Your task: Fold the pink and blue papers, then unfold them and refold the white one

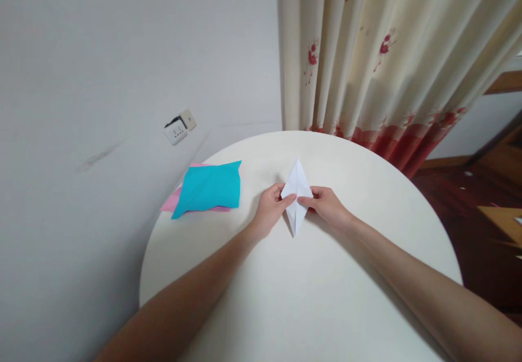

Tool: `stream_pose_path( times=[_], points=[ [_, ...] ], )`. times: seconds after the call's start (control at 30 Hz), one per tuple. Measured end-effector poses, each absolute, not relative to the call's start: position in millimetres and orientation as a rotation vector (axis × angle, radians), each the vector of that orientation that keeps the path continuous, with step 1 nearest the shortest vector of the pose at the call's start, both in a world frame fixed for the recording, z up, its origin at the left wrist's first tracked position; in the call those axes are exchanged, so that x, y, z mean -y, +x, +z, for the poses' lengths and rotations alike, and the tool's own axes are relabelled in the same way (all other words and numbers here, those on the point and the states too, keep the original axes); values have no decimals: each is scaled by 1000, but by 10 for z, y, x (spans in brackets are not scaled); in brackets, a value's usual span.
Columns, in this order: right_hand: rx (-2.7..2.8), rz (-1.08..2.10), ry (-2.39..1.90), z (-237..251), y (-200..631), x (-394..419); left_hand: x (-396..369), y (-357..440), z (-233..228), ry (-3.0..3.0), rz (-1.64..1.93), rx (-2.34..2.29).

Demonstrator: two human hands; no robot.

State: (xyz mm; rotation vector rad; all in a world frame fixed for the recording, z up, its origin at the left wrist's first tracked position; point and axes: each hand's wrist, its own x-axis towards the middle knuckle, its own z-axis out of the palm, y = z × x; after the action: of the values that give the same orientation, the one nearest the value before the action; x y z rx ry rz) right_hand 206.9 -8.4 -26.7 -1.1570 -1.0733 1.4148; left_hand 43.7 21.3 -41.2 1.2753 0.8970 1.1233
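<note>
At the centre of the frame, both hands pinch a white folded paper (297, 194) lying on the round table (326, 297). The left hand (269, 210) grips its left corner, the right hand (326, 207) its right corner. It looks like a mid-fold origami step; the next crease would call for lining up edges squarely. Left of them lies a blue sheet (209, 187) over pink paper (170, 203).

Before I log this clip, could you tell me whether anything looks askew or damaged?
The wall socket hangs crooked, its cover seemingly pulled off the wall. Otherwise the folded white paper and blue sheet look fine.
</note>
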Motion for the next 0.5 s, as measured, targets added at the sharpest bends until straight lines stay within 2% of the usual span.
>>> stream_pose_path(
  times=[0.27,0.5],
  points=[
    [1005,1319,-1197,-309,2057,57,-198,482,-415,1277,1226,-954],
    [1002,1356,-1173,-308,2050,59,-217,473,-462,1343,1205,-995]
  ],
)
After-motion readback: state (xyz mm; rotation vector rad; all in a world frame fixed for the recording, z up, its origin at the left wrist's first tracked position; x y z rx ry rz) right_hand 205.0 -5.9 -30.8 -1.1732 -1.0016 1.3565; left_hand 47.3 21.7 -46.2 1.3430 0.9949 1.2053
